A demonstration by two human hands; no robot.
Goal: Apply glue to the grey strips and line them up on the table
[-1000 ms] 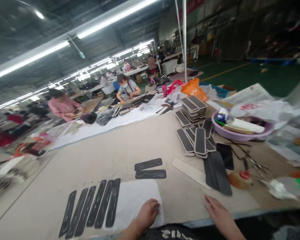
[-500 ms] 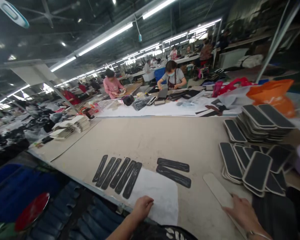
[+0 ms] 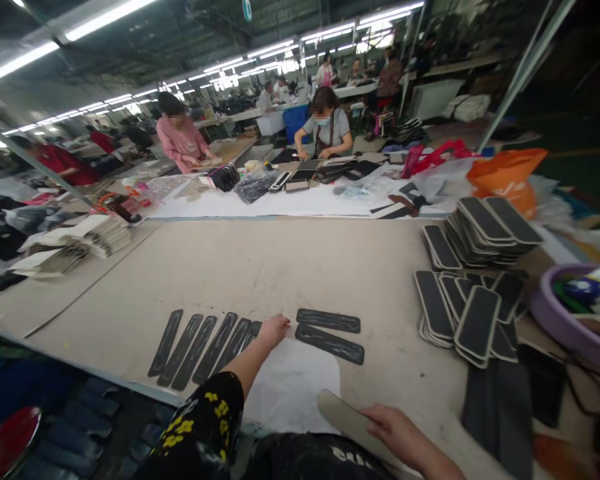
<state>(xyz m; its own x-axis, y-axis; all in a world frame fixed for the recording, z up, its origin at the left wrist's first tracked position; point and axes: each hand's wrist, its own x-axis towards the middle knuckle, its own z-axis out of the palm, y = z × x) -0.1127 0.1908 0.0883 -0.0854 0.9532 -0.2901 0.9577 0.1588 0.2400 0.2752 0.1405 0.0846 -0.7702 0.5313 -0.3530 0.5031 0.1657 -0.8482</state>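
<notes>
My right hand (image 3: 393, 430) grips a long pale strip (image 3: 347, 417) with a rounded end, held low at the table's near edge over the white sheet (image 3: 295, 380). My left hand (image 3: 275, 330) reaches over the sheet with its fingers drawn together. Whether anything is pinched in them cannot be made out. Just right of its fingertips lie two black strips (image 3: 330, 343) with shiny wet-looking streaks. Left of that arm, several similar black strips (image 3: 193, 350) lie side by side at a slant; my hand and forearm partly cover the last ones.
Stacks of dark, pale-edged panels (image 3: 477, 320) stand on the right of the table (image 3: 220, 260). A purple basin (image 3: 555, 313) sits beyond them. White bundles (image 3: 80, 243) lie at the left. Across the table, two people (image 3: 325, 130) work among bags and scraps.
My left hand has moved forward from the near edge to beside the two black strips. My right hand has brought the pale strip leftward, to the sheet. The view has turned right.
</notes>
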